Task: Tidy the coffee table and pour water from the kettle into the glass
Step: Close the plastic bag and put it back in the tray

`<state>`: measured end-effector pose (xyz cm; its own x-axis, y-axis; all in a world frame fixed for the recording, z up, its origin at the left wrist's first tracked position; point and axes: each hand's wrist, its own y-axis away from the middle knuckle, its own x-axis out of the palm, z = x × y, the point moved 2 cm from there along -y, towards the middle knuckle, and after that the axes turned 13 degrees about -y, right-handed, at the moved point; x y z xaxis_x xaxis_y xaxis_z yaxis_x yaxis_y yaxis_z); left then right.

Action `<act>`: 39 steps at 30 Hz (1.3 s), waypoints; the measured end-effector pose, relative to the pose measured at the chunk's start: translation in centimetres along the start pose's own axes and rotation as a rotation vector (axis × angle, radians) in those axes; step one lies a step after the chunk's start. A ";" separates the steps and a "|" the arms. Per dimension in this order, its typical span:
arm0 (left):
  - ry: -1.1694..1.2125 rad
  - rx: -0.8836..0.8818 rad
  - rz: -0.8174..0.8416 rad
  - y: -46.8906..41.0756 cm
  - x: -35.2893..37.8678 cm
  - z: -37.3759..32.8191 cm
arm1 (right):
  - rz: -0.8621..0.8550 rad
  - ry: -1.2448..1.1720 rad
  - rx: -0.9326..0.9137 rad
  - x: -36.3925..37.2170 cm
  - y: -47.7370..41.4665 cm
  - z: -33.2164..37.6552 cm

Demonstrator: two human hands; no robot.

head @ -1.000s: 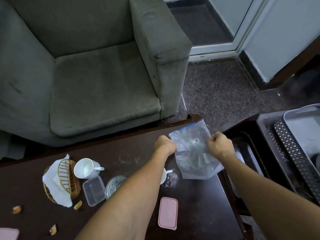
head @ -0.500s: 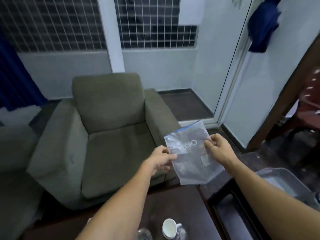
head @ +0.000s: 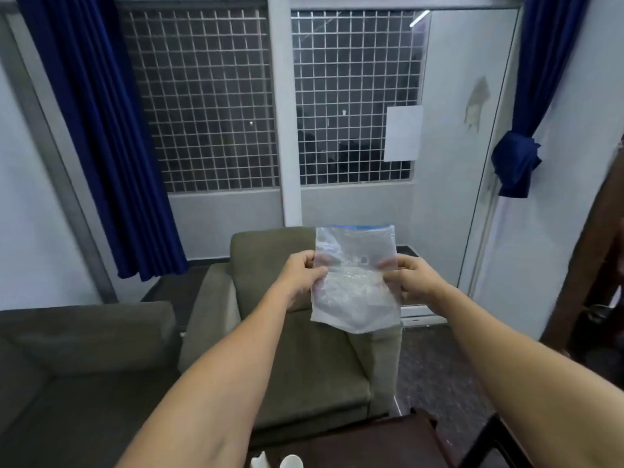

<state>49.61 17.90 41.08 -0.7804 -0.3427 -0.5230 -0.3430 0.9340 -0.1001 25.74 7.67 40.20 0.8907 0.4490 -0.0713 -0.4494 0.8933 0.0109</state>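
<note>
I hold a clear zip bag (head: 354, 285) with a blue seal strip upright in front of me, above the armchair. My left hand (head: 302, 276) pinches its left edge and my right hand (head: 413, 280) pinches its right edge. The dark coffee table (head: 364, 444) shows only as a strip at the bottom edge, with the rim of a white cup (head: 292, 461) and a white tissue tip (head: 259, 461) peeking in. No kettle or glass is in view.
A grey-green armchair (head: 304, 366) stands behind the table, with a sofa (head: 77, 366) at the left. Blue curtains (head: 101, 130) frame a grilled window (head: 270, 103). A dark wooden piece (head: 594, 265) rises at the right edge.
The view has tilted up from the table to the window. Both hands have lifted the bag higher and turned it upright. Most table items have dropped out of sight.
</note>
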 end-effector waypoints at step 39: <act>0.219 0.008 -0.034 2.0 2.2 -9.8 | 0.039 -0.032 -0.159 -8.0 3.3 9.8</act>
<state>42.14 18.02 48.03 -0.8635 -0.3873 -0.3232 -0.3679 0.9219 -0.1217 17.82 7.20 50.58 0.8731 0.4857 -0.0416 -0.4862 0.8616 -0.1455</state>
